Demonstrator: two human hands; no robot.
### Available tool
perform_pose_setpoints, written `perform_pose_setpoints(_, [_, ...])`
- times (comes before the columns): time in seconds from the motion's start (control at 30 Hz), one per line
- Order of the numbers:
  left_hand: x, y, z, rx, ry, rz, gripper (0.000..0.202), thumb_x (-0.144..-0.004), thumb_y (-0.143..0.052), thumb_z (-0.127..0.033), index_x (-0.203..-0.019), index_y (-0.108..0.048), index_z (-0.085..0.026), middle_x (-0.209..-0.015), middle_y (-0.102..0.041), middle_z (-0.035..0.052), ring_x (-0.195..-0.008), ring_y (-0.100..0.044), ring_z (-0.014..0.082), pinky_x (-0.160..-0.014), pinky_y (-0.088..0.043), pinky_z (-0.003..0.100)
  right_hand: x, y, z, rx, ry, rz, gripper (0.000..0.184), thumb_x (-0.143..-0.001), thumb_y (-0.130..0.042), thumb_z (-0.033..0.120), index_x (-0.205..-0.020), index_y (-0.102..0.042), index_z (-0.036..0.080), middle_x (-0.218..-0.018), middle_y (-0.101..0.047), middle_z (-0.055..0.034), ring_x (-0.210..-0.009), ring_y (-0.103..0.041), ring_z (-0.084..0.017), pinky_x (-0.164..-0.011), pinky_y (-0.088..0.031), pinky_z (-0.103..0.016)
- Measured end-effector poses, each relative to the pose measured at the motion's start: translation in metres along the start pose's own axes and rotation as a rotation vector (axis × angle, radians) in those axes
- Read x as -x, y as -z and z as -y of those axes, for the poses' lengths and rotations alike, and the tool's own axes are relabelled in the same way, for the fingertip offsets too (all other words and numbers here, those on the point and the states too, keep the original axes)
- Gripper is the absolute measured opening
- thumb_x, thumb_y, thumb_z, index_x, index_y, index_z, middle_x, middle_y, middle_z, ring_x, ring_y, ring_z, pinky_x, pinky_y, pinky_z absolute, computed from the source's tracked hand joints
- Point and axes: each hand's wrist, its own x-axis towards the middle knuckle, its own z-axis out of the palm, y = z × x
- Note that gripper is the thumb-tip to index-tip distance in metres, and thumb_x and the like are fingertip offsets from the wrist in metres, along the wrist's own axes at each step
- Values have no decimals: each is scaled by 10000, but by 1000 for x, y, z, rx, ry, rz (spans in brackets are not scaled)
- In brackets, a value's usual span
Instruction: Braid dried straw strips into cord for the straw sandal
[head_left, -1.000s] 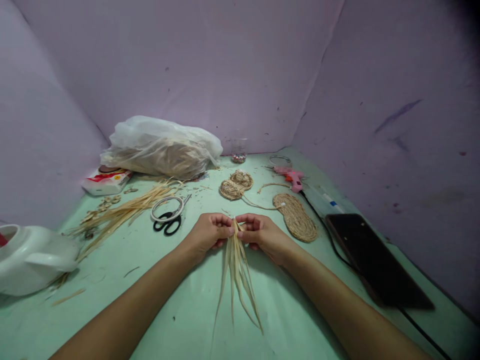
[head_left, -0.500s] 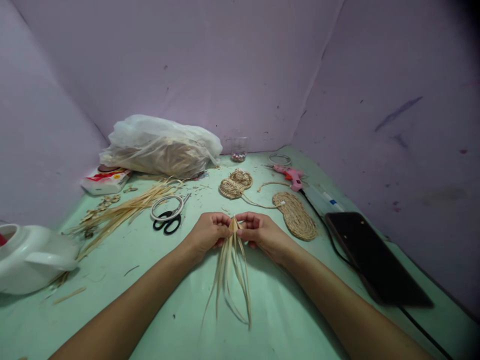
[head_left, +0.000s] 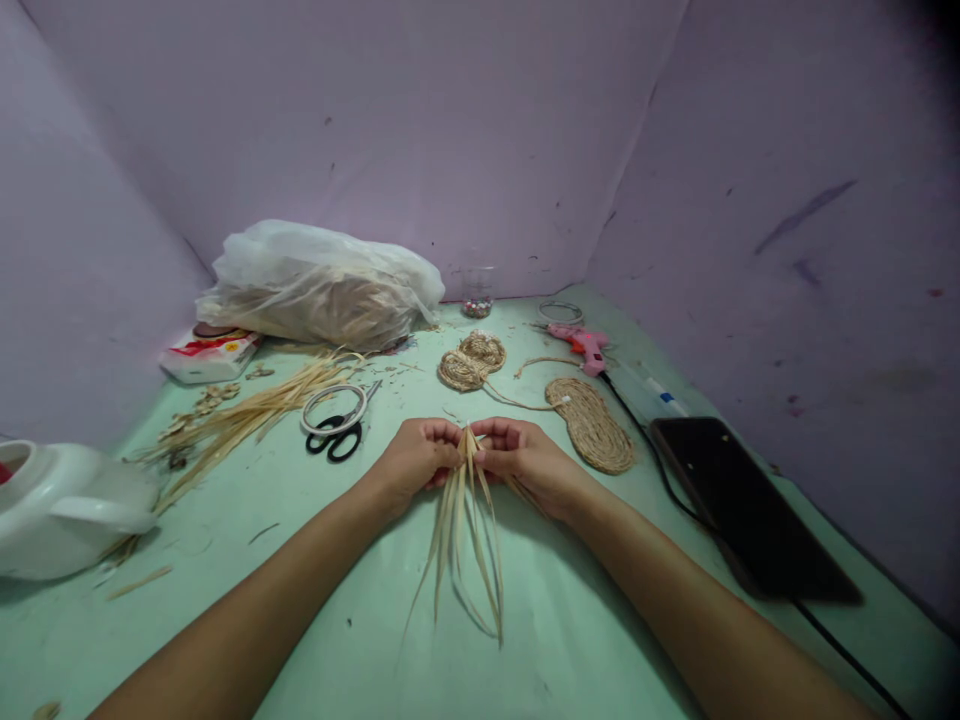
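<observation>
A bundle of pale dried fibre strips (head_left: 461, 530) hangs down toward me, its top pinched between both hands. My left hand (head_left: 421, 458) closes thumb and fingers on the bundle's left side near the top. Opposite it, my right hand (head_left: 521, 462) grips the right side, and some strips run under that palm. Fingertips of both hands nearly meet at the gathered top. Beyond them lie a coiled braided-rope piece (head_left: 472, 362) and a sole-shaped braided-rope piece (head_left: 592, 425), with a cord stretching between them.
Left are black-handled scissors (head_left: 334, 437) under a white ring (head_left: 306, 410), loose strips (head_left: 255, 405), a white jug (head_left: 67, 520) and a small box (head_left: 210, 358). A plastic bag (head_left: 322, 285) sits behind. Right are a pink glue gun (head_left: 583, 345), its cable and a black phone (head_left: 750, 510).
Some strips now show fanned out beneath my right hand, where none showed before. Both hands keep their pinch in nearly the same place. The view has tilted slightly.
</observation>
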Motion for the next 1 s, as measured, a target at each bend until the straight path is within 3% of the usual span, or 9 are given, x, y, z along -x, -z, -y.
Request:
perform_pose_setpoints(0.57, [-2, 1, 3, 10, -4, 7, 132, -546, -533, -117, -673, -567, -114, -447, -506, -27, -335, -348, 35, -325, -218, 157, 0, 2, 2, -48, -17, 28, 304, -543, -612, 71, -825, -517, 129, -615, -620, -17, -496, -565, -98, -538, -458, -238])
perform_pose_setpoints(0.8, [-2, 1, 1, 20, -4, 26, 163, -557, -577, -161, -708, -576, -101, -466, -516, -23, -331, -333, 25, -329, -206, 160, -1, 4, -1, 8, 7, 60, 289, -592, -664, 177, -845, -535, 126, -595, -601, -5, -513, -563, -99, -523, -437, -219])
perform_pose_setpoints(1.0, [0, -1, -2, 30, 10, 7, 177, -533, -610, -175, -689, -562, -107, -449, -496, -38, -328, -333, 24, -328, -206, 160, -1, 3, -2, 22, -3, 9, 321, -552, -675, 155, -835, -524, 135, -571, -595, 4, -485, -558, -107, -508, -449, -240])
